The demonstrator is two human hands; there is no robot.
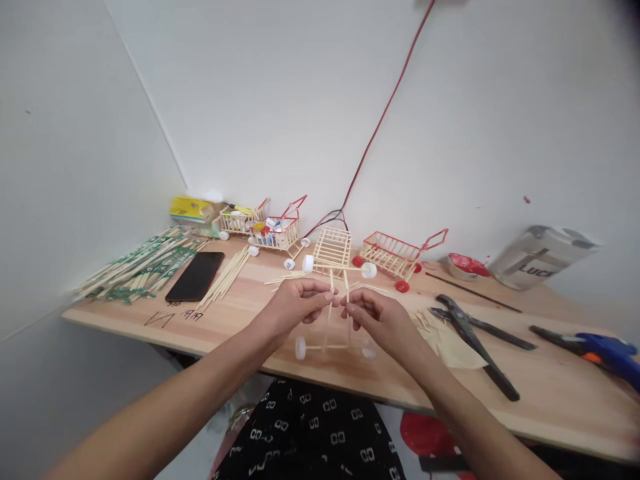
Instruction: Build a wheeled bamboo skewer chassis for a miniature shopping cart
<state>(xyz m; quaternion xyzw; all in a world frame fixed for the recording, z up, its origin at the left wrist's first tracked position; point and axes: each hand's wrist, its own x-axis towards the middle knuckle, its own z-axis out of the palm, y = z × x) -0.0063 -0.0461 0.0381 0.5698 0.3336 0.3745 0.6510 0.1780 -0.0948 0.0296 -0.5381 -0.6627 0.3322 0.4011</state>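
Note:
Between both hands is a wheeled frame of thin wooden sticks (327,328), with a white bottle-cap wheel at each corner. My left hand (306,300) pinches its left long stick near the middle. My right hand (371,308) has its fingers closed on the right long stick. One axle with caps lies toward the wall, the other nearer my body. Just behind the frame stands a bare stick basket (332,247), partly covered by the far axle. The fingertips hide small parts of the long sticks.
Small stick carts (277,235) and a red-rimmed cart (393,255) line the wall. Left are chopsticks (143,267), a phone (195,277) and loose sticks (225,277). Right are black-handled cutters (475,340), a blue glue gun (607,353), a red paint dish (467,265) and a tilted can (543,257).

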